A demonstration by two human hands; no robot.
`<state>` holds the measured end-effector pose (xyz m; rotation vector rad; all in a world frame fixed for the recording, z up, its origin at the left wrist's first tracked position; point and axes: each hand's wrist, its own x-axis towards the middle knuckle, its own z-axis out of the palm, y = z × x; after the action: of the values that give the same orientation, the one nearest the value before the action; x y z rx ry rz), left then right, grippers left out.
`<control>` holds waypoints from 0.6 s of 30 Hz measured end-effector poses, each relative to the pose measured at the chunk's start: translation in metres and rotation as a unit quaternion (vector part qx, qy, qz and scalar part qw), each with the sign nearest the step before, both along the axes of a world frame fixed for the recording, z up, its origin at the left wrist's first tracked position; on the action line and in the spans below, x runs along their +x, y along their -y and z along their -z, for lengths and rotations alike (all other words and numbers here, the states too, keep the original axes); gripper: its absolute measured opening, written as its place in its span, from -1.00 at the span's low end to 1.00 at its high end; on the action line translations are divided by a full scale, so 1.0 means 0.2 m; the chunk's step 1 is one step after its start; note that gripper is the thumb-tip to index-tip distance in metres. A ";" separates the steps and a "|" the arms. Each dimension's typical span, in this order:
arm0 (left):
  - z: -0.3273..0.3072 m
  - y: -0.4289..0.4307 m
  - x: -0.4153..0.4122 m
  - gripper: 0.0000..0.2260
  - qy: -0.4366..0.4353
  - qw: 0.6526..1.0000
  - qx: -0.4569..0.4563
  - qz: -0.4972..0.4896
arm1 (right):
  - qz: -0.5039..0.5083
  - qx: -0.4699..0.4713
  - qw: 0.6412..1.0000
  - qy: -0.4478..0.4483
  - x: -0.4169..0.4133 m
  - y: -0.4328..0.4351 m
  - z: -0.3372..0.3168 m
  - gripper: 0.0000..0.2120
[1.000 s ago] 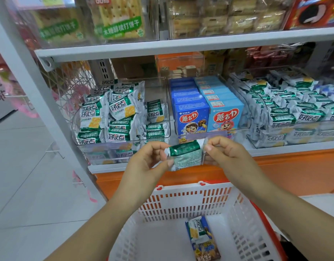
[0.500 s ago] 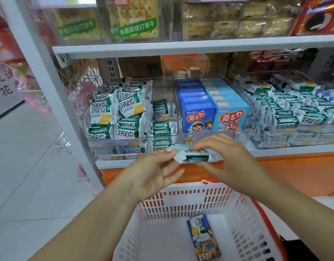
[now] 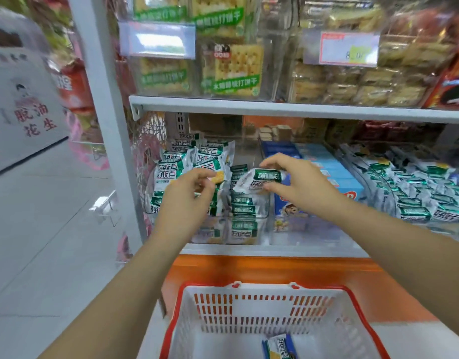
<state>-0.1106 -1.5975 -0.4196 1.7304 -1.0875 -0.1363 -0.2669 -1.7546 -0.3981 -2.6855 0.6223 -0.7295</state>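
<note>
My right hand (image 3: pixel 298 182) pinches a small green-and-white snack packet (image 3: pixel 259 178) and holds it over the clear shelf bin (image 3: pixel 249 229) of like packets. My left hand (image 3: pixel 187 195) hovers just left of it in front of the stacked packets (image 3: pixel 179 167), fingers loosely curled, holding nothing. Below, a white shopping basket with a red rim (image 3: pixel 249 304) holds one blue-and-green packet (image 3: pixel 280 347) at its bottom edge of view.
Blue snack boxes (image 3: pixel 334 174) fill the bin right of my hand, and more green packets (image 3: pixel 425 193) lie further right. Cracker packs (image 3: pixel 236 71) stand on the shelf above, behind price tags. An orange base (image 3: pixel 275 270) runs under the shelf. A tiled aisle (image 3: pixel 42 229) opens at left.
Both hands moved up and forward from above the basket to the shelf bin. My left hand let go of the packet; my right hand alone carries it.
</note>
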 end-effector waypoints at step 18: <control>0.07 0.23 0.48 -0.56 0.319 0.935 0.159 0.005 | -0.013 -0.083 0.891 -0.447 0.69 0.40 0.00 -0.70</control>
<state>-0.0151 -1.6440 -0.4340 2.1301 -1.6092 0.2822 -0.1279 -1.8342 -0.3989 -3.0928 0.7220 0.5645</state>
